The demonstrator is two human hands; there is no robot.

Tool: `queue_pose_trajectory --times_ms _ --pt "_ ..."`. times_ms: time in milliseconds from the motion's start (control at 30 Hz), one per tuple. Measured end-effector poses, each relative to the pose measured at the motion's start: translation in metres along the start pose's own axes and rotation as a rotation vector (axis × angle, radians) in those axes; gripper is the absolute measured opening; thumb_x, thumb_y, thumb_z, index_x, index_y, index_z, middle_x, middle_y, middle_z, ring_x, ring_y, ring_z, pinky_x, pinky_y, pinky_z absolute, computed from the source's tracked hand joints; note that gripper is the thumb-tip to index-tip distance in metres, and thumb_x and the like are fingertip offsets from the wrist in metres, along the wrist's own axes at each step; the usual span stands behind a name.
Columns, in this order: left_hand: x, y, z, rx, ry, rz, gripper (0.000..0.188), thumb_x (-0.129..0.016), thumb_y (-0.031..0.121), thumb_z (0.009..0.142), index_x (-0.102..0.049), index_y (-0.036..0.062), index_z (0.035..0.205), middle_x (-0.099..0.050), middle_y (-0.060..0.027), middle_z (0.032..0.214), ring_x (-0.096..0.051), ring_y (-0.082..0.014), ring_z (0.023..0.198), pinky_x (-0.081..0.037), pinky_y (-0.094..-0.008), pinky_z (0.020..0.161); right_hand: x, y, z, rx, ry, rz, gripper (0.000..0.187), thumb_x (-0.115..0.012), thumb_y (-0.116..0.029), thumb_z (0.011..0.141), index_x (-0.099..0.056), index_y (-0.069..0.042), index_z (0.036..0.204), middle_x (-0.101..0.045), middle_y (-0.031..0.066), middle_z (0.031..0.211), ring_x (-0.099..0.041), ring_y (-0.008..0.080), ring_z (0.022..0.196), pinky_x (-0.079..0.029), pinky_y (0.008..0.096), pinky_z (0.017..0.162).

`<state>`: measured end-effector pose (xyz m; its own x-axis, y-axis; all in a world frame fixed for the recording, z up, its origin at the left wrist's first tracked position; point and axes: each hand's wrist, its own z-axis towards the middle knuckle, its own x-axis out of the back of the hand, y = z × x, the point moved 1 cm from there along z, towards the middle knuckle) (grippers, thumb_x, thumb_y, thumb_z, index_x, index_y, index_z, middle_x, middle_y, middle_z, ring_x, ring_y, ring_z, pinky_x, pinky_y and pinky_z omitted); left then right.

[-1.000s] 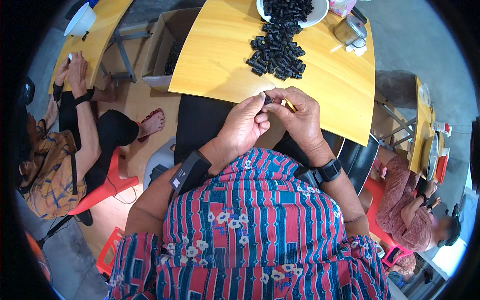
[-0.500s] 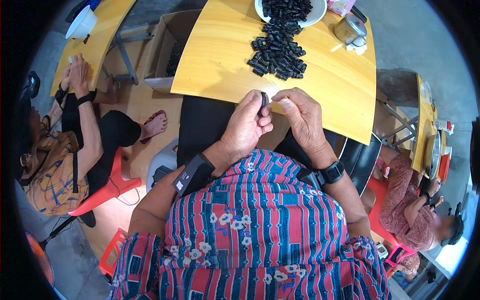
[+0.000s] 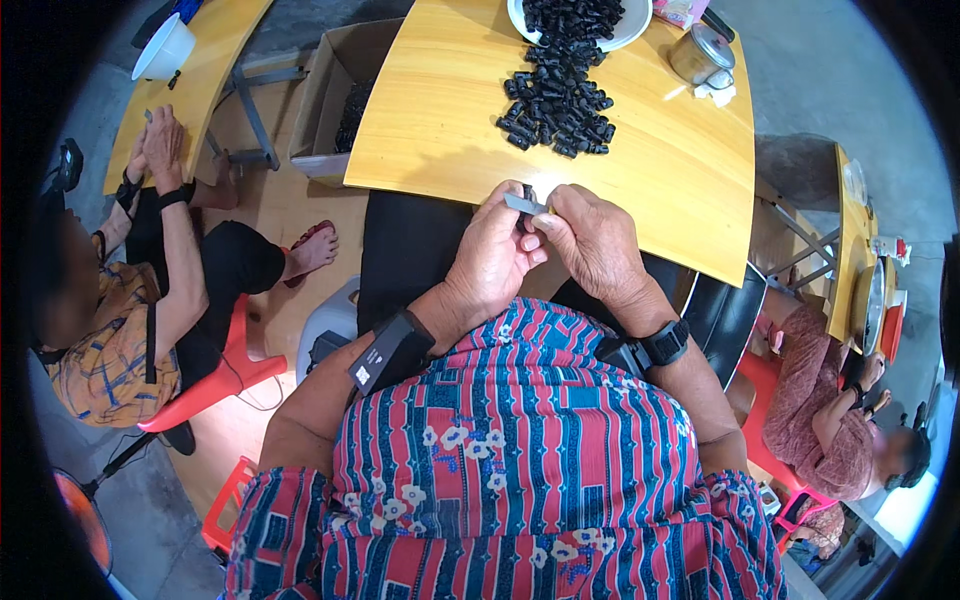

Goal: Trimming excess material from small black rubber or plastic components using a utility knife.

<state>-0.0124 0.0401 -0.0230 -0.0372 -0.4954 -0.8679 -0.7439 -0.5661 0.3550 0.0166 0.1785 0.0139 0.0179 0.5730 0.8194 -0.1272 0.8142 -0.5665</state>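
Observation:
My left hand [image 3: 487,248] is closed around a small black plastic piece [image 3: 528,190], held upright between thumb and fingers just in front of the table's near edge. Pinched in my right hand [image 3: 603,240] is a small knife with a flat grey blade [image 3: 523,204]; a bit of yellow shows by the fingertips. The blade lies across the black piece, close to my left thumb, and partly covers it. Beyond my hands, a heap of similar black pieces [image 3: 560,115] spreads over the yellow wooden table [image 3: 430,120].
A white bowl [image 3: 640,22] full of black pieces stands at the far edge. Right of it are a lidded metal cup [image 3: 697,60] and crumpled tissue [image 3: 718,95]. A cardboard box [image 3: 312,120] sits left of the table. People sit working at tables on both sides.
My right hand has turned and come closer to my left, bringing the blade's flat face into view over the black piece. My left hand keeps its grip in place.

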Motion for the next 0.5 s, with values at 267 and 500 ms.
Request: queue_pose_trajectory --times_ms 267,500 --pt "0.0011 -0.0049 -0.0002 0.007 -0.003 -0.042 0.015 -0.045 0.028 0.098 -0.049 0.0169 0.09 -0.045 0.0056 0.079 -0.041 -0.0057 0.066 -0.034 -0.0225 0.061 -0.0018 0.0015 -0.0021 0.009 0.02 -0.024 0.029 -0.056 -0.036 0.087 -0.052 -0.007 0.08 -0.056 0.0114 0.074 -0.058 0.0331 0.07 -0.046 0.0417 0.06" --pt "0.0023 -0.006 -0.0004 -0.007 -0.009 -0.01 0.014 -0.047 0.03 0.097 -0.051 0.0171 0.093 -0.045 0.0053 0.079 -0.041 -0.0063 0.066 -0.034 -0.023 0.061 -0.0036 0.0024 -0.0026 -0.004 0.036 0.015 0.029 -0.056 -0.035 0.087 -0.052 -0.007 0.08 -0.056 0.0113 0.074 -0.058 0.0328 0.07 -0.046 0.0411 0.06"
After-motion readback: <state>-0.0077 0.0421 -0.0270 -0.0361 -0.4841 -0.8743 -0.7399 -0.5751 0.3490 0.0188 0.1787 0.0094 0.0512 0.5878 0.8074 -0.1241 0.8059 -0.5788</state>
